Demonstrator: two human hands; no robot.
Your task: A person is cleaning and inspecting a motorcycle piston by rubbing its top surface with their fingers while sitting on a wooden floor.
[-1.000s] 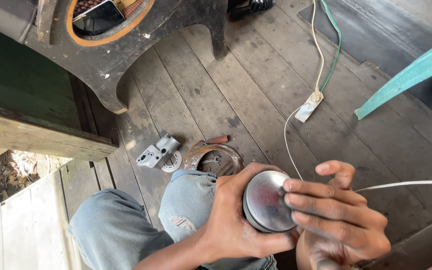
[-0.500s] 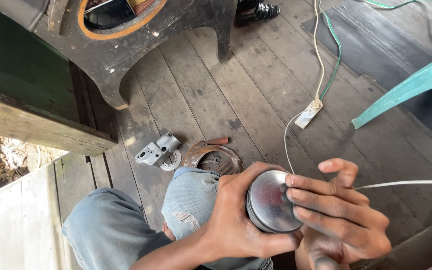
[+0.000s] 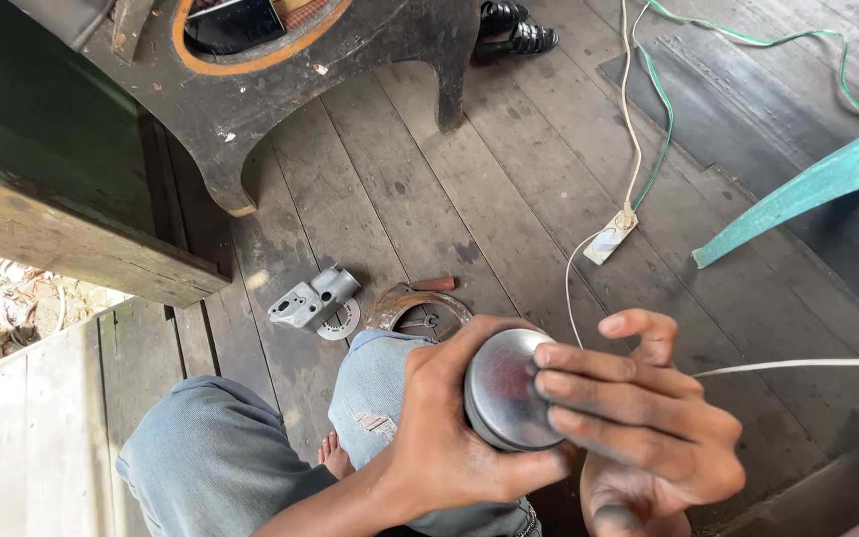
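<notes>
— Both hands grip the round metal cap (image 3: pixel 502 390): our left hand (image 3: pixel 449 438) wraps it from behind, and our right hand (image 3: pixel 638 418) lays its fingers (image 3: pixel 589 388) flat across the shiny face.

— Where is it sitting?

— Held above our knee in blue jeans (image 3: pixel 375 383), off the wooden floor (image 3: pixel 509 179). We seem to be seating or turning it by hand.

— And next?

— Probably steady pressure and a firm hold. A grey metal housing (image 3: pixel 312 296) and a rusty ring (image 3: pixel 420 308) lie apart on the planks.
</notes>
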